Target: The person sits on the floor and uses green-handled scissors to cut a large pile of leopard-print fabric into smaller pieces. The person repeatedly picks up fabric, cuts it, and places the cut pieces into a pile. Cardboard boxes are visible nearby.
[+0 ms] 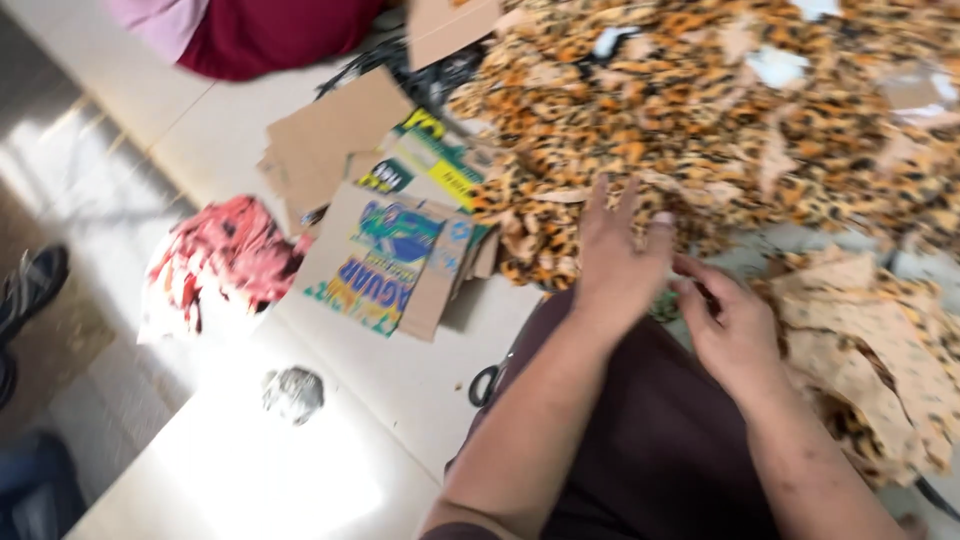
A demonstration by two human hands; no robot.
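Red-and-white crumpled cloth (220, 262) lies far left, flattened printed cardboard (385, 255) just beside it. Next, the left hand (620, 262) spreads open, fingers flat on the leopard-print fabric pile (720, 120). Rightward, the right hand (728, 322) curls loosely; its grip is unclear through blur.
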